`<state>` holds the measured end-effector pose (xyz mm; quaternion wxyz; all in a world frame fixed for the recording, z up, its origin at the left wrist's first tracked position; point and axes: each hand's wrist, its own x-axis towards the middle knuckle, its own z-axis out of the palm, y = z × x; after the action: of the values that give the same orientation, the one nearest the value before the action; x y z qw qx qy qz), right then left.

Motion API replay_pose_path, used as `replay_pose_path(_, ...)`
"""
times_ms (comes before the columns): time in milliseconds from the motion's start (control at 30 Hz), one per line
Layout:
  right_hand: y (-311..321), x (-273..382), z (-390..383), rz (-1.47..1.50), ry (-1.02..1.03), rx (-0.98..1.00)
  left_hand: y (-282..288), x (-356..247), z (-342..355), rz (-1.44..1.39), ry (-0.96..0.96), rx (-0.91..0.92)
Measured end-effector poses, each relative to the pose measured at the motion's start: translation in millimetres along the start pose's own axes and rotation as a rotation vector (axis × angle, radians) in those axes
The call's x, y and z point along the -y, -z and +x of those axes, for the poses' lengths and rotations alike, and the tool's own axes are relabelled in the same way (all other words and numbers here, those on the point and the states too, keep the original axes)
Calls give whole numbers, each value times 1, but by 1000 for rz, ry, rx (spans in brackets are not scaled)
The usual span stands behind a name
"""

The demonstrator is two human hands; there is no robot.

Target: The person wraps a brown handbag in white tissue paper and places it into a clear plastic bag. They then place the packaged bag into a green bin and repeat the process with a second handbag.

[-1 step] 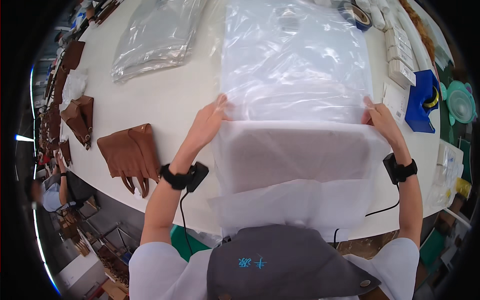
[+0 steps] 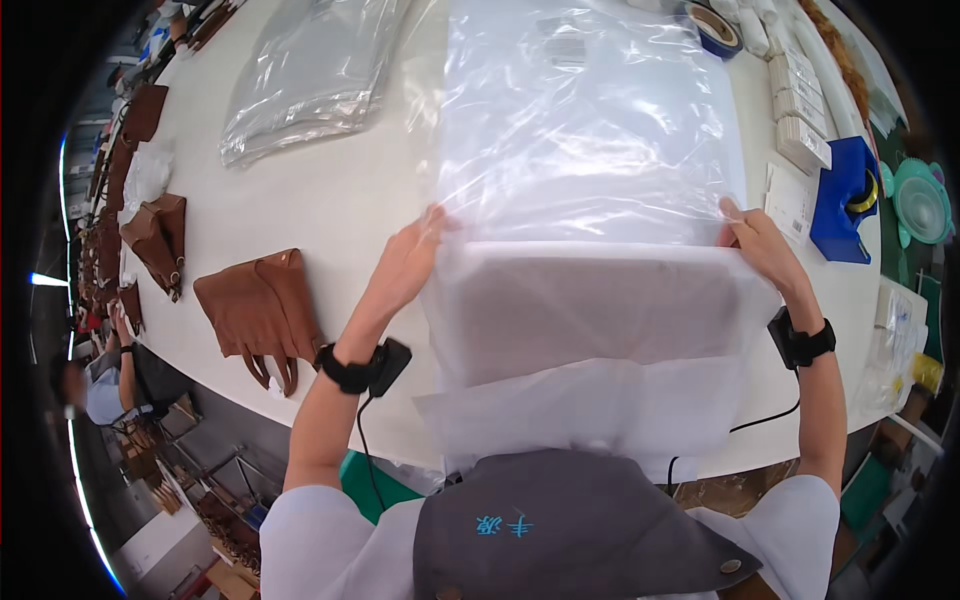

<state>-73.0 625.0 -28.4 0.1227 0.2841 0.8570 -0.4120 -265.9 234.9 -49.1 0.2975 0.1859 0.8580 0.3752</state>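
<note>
A large clear plastic bag (image 2: 590, 130) lies flat on the table in front of me. The edge of a white, thin-looking wrap (image 2: 580, 410) meets the bag's near end, and a darker brownish shape shows faintly through the wrap. At the left corner of the bag's near edge, my left hand (image 2: 412, 258) is closed with fingers pinching the plastic. My right hand (image 2: 758, 245) pinches the opposite corner the same way. Fingertips of both hands are partly hidden by the clear film.
A brown leather bag (image 2: 262, 310) lies left of my left arm, another brown bag (image 2: 158, 240) beyond it. Clear plastic bags (image 2: 310, 80) are stacked far left. A blue tape dispenser (image 2: 843, 205), tape roll (image 2: 715, 32) and white card stacks (image 2: 800, 110) stand right. A co-worker (image 2: 110, 385) is far left.
Both hands have shifted slightly, the left one a little down and to the left. The plastic's creases and glare have moved slightly.
</note>
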Motion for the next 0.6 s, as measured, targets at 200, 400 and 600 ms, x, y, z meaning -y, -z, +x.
replay_pose_path(200,14,-12,-19,-225,-151,165,-12,-12,-59,-15,111,123)
replay_pose_path(400,24,-15,-66,257,-40,180,-19,-7,-55,-264,59,190)
replay_pose_path(600,-10,-41,-84,126,-94,-37,-22,-6,-57,-147,118,183)
